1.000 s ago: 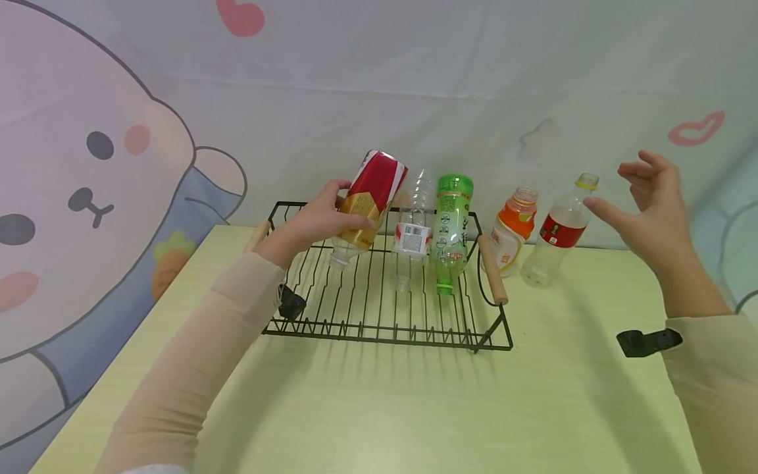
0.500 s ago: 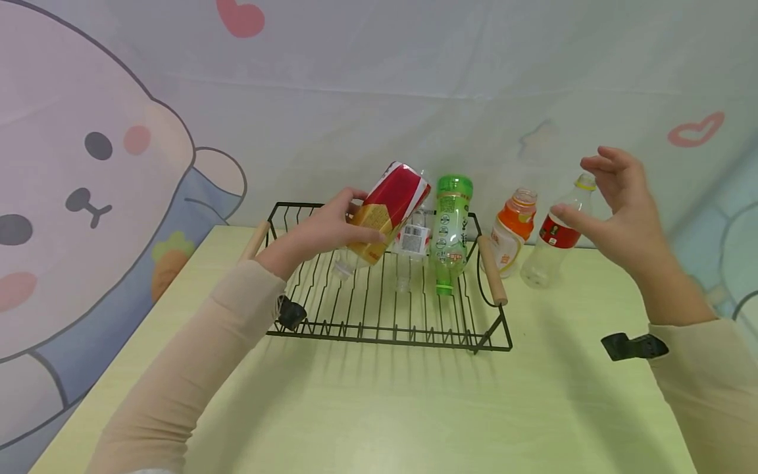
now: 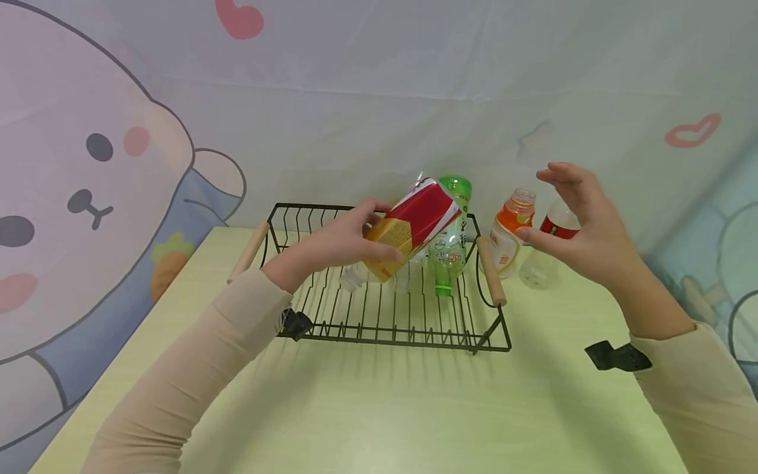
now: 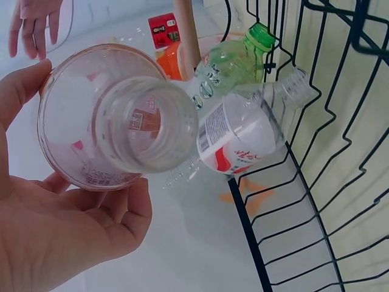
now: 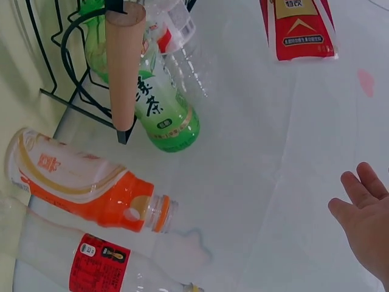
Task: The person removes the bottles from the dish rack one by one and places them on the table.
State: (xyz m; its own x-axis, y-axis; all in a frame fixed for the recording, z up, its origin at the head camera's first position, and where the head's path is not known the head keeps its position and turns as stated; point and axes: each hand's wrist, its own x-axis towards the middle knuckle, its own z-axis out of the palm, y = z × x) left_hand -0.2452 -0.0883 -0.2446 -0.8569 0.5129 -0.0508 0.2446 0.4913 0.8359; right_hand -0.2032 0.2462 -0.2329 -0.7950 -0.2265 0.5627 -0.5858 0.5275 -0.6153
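My left hand [image 3: 337, 245] grips a clear plastic bottle [image 3: 417, 222] with a red and gold label. The bottle is tilted above the wire rack [image 3: 379, 342], its uncapped mouth [image 4: 149, 125] pointing toward the wrist camera. Inside the rack, a green tea bottle [image 3: 450, 257] leans neck down. Beside it leans a clear bottle [image 4: 240, 137] with a white and red label, mostly hidden in the head view. My right hand [image 3: 598, 240] holds nothing, fingers spread and thumb apart. From the head view it partly covers a red-labelled clear bottle [image 3: 537, 270].
An orange and white bottle [image 3: 506, 237] stands uncapped just right of the rack, next to the red-labelled one. Wooden handles [image 3: 491, 271] top the rack's two ends. A printed cloth [image 3: 379, 112] hangs behind the pale table [image 3: 385, 415].
My left hand has carried the red and gold bottle rightward and slightly down, tilting it further over. My right hand has come left, in front of the red-labelled bottle.
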